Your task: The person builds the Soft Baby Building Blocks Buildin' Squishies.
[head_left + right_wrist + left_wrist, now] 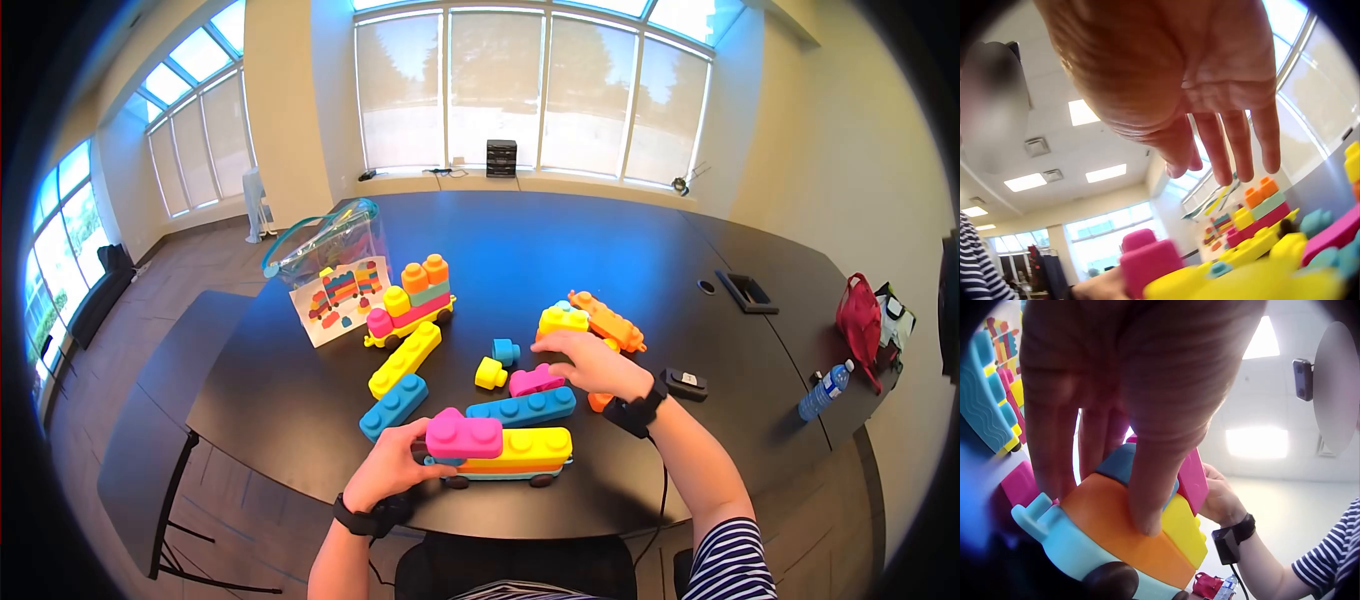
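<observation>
My left hand (388, 465) grips the left end of a toy block wagon (520, 466) near the table's front edge. In the left wrist view the thumb presses the wagon's orange block (1107, 506), fingers on the far side. A pink block (464, 436) sits on top at that end, beside a long yellow block (540, 442). My right hand (600, 366) hovers with extended fingers over loose blocks, holding nothing. Below and beside it are a magenta block (537, 380), a small yellow block (490, 373), a small blue block (506, 351) and a long blue block (522, 407).
A built block train car (412, 305) stands at left behind yellow (405, 360) and blue (394, 405) blocks. Orange pieces (610, 322) lie right of centre. A clear bag (345, 240) with a picture card stands at the back left; a water bottle (827, 390) is at far right.
</observation>
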Demonstrator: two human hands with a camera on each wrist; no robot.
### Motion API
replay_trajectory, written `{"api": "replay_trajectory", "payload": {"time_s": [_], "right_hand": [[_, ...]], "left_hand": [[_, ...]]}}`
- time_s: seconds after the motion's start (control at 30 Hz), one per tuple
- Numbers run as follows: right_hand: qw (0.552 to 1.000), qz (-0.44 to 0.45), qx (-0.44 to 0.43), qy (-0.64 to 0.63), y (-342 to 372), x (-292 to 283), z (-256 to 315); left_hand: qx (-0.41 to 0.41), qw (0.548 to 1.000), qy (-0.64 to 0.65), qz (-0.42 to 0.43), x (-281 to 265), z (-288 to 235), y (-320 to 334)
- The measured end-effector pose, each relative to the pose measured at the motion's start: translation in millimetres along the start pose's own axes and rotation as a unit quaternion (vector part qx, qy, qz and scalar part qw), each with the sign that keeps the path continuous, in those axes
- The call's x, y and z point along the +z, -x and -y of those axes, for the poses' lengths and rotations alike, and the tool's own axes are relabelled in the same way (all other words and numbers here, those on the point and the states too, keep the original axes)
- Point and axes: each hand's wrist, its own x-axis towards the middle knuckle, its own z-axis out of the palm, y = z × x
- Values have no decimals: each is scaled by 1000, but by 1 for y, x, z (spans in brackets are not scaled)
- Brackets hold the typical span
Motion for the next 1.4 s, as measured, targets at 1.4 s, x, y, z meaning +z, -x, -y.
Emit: {"api": "replay_trajectory", "payload": {"time_s": [1.4], "right_hand": [[978, -181, -99, -28, 78, 36, 97]], "left_hand": [[5, 994, 101, -48, -3, -7, 2]]}}
